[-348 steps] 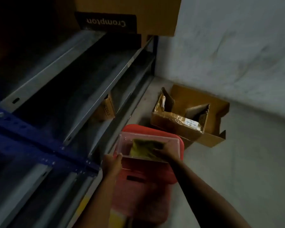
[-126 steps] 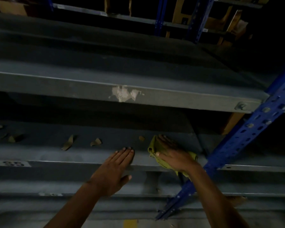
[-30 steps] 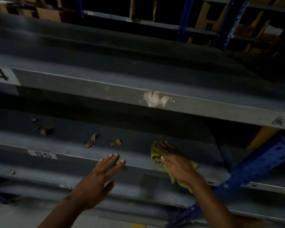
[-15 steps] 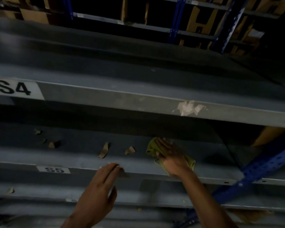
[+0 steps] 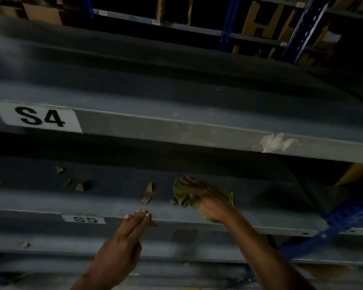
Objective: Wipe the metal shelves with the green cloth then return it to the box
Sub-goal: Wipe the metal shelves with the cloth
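Note:
The green cloth (image 5: 180,194) lies bunched on the grey metal shelf labelled S5 (image 5: 113,185), pressed down under my right hand (image 5: 205,198), whose fingers curl over it. My left hand (image 5: 126,239) is flat with straight fingers held together, its fingertips resting on the front lip of that same shelf, left of the cloth. Several brown scraps of debris (image 5: 147,193) lie on the shelf surface just left of the cloth. The shelf labelled S4 (image 5: 176,101) runs above. The box is out of view.
A blue perforated upright (image 5: 344,218) crosses at the lower right. Further racks with cardboard boxes (image 5: 260,21) stand behind, at the top. A lower shelf (image 5: 50,241) with a scrap on it runs beneath S5. The scene is dim.
My right hand has slid the cloth leftward along the S5 shelf toward the scraps. My left hand has shifted left along the front lip, and the view has panned left.

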